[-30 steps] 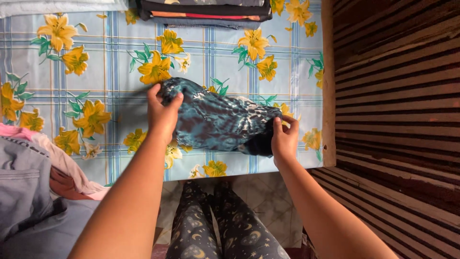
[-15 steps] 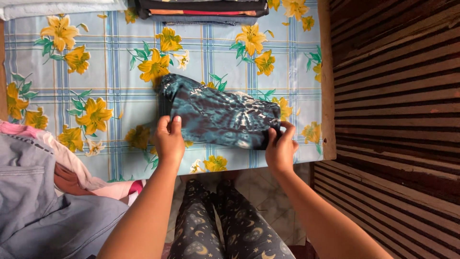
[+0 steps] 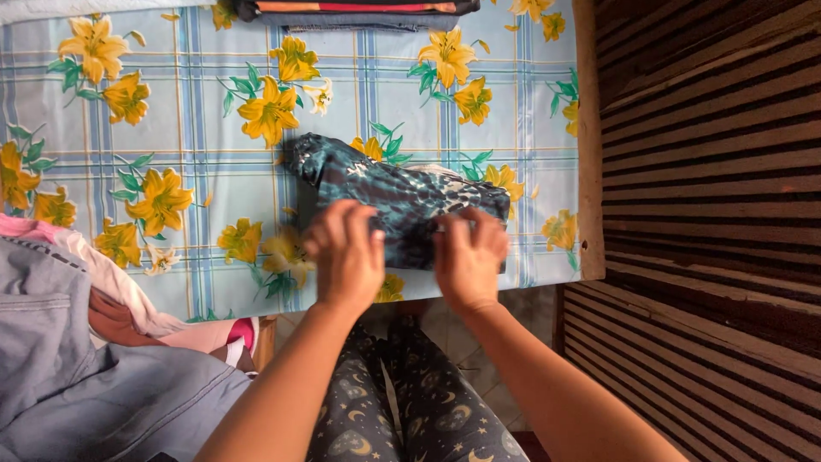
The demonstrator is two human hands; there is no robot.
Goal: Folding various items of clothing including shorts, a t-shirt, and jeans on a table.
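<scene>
Fingers of both hands, left hand and right hand, clamped on the dark patterned garment at 6 o'clock, pinning its fold flat on the surface.

Both hands are covering the near edge of the folded teal garment, while the far stack of clothes is running off the top edge.
</scene>
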